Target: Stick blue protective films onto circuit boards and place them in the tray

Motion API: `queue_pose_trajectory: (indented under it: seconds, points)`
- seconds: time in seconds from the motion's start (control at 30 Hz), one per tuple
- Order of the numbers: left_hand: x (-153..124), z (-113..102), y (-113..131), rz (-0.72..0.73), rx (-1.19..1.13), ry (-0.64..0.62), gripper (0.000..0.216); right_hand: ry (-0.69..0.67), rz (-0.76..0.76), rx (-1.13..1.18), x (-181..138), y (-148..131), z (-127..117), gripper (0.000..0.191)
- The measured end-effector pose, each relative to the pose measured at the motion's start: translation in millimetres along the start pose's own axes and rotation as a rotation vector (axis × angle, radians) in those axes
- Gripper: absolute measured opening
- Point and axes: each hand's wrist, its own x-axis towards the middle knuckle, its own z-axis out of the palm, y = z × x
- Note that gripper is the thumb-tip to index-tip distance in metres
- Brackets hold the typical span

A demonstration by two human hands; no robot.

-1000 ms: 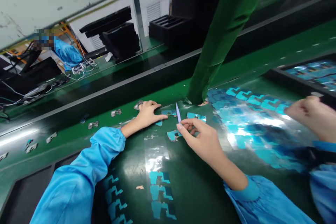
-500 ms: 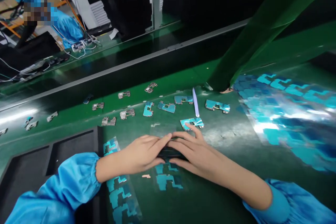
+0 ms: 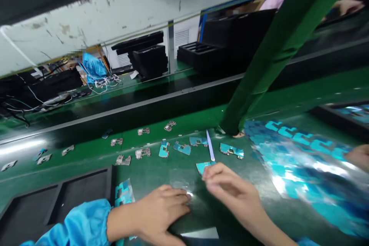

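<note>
My left hand lies palm down with its fingers stretched out. Its fingertips rest at a clear film on the green bench. To the right, my right hand is raised slightly, fingers curled and thumb tip pressed against them. Whether anything is pinched there is hidden. Its fingertips overlap a blue-covered circuit board, partly hidden behind them; I cannot tell if they touch. A pale translucent strip lies between my hands near the bottom. Beside my left wrist is a sheet of blue stickers.
Several blue-covered boards and bare metallic boards lie beyond my hands, with a lilac stick. A black tray sits left. Many blue sticker sheets cover the right. Another person's hand is there. A green-wrapped post rises behind.
My hands, cupped together before, have come apart. The right moved to the blue-covered board, the left flattened out. The blue stickers between them are out of sight. The view has tilted up.
</note>
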Motion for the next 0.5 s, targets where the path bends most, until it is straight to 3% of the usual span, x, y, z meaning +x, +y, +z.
queue_pose_trajectory:
  seconds: [0.03, 0.1, 0.17, 0.23, 0.3, 0.37, 0.5]
  points:
    - [-3.3, 6.0, 3.9, 0.022, 0.049, -0.018, 0.054, 0.133, 0.130, 0.118, 4.1, 3.3, -3.1, 0.005]
    - [-9.2, 15.2, 12.2, 0.059, 0.111, -0.063, 0.048, 0.338, 0.333, 0.347, 12.4, 9.8, -9.4, 0.011]
    - [-9.6, 15.6, 15.0, 0.077, 0.099, -0.083, 0.047, 0.418, 0.464, 0.512, 18.7, 14.5, -14.8, 0.022]
    - [0.6, 3.2, 4.5, 0.034, 0.050, 0.000, 0.046, 0.431, 0.530, 0.590, 22.3, 17.5, -18.4, 0.028]
    - [22.2, -20.9, -22.7, -0.177, 0.075, 0.187, 0.040, 0.428, 0.556, 0.623, 23.6, 19.8, -19.8, 0.030]
    - [51.2, -49.2, -61.6, -0.531, 0.214, 0.385, 0.031, 0.426, 0.557, 0.644, 23.9, 21.1, -18.8, 0.033]
    - [107.8, -84.7, -128.8, -0.797, 0.304, 0.470, 0.065, 0.363, 0.548, 0.729, 25.6, 20.6, -14.2, 0.040]
